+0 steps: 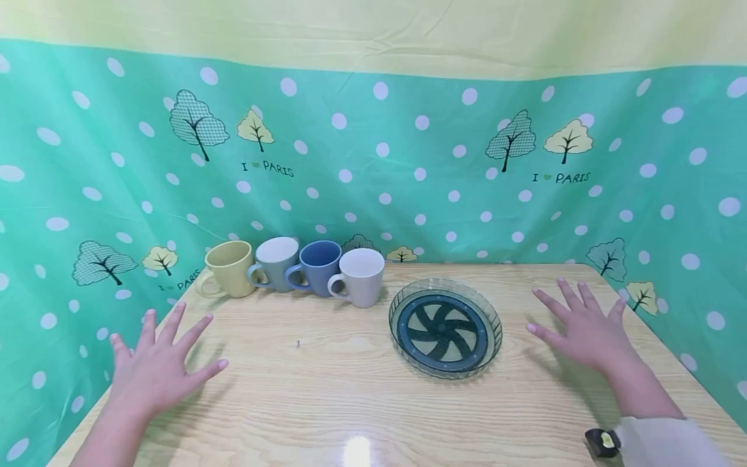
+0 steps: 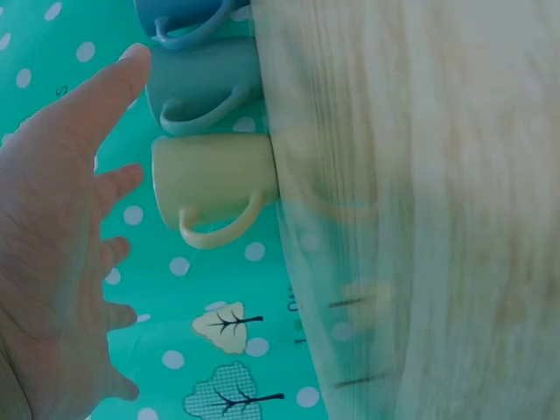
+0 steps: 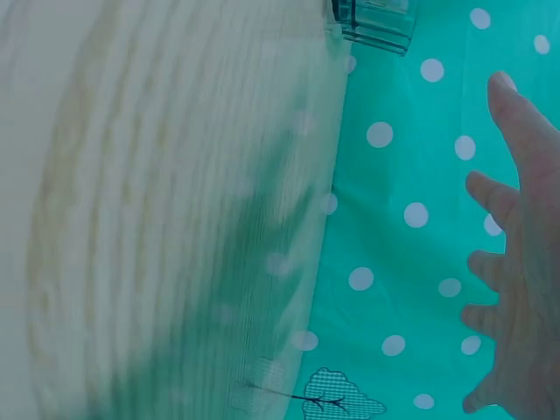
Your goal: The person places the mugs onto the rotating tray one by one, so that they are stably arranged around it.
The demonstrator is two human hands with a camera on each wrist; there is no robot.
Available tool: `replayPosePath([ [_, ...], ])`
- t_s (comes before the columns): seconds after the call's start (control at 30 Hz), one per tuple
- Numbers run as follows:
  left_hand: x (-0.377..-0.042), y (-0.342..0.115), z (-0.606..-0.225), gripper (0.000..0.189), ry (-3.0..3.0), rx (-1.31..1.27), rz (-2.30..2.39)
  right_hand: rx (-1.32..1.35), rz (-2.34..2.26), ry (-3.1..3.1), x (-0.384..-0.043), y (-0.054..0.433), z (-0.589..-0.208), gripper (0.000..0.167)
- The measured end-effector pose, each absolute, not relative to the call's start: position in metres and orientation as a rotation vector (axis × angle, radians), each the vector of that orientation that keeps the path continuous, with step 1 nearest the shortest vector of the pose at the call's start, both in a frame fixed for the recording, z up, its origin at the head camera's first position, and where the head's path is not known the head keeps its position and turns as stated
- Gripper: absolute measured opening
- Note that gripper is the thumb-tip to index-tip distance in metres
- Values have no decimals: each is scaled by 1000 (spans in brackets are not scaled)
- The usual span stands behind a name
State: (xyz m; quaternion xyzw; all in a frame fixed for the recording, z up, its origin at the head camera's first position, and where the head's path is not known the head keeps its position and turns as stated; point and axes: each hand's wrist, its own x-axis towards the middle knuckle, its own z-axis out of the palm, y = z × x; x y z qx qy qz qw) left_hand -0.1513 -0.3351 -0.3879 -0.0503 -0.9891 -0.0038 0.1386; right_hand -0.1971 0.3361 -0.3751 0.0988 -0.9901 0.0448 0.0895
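My left hand [image 1: 154, 373] hovers over the left side of the table with its fingers spread, holding nothing. Beyond its fingertips a row of mugs stands upright: a yellow mug [image 1: 231, 269], a grey-green mug [image 1: 279, 266], a blue mug [image 1: 320, 269] and a white mug [image 1: 363, 279]. Their handles point left. In the left wrist view the yellow mug [image 2: 214, 175] is nearest that hand. Over the right side, my right hand [image 1: 592, 331] is likewise spread and holds nothing. To its left lies a round clear dish [image 1: 496, 334] with a dark pinwheel-patterned base.
The wooden table [image 1: 303, 402] carries all of these things. A green polka-dot curtain [image 1: 408, 201] with printed trees hangs behind it and along both sides. A black device [image 1: 602, 443] sits at my right sleeve. A tiny dark speck [image 1: 298, 344] shows on the wood.
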Motion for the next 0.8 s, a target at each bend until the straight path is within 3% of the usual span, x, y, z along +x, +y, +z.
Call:
replayPosePath([
  [0.8, -160, -317, -382, 79, -2744, -261, -449, 340, 504, -2954, -199, 329, -376, 80],
])
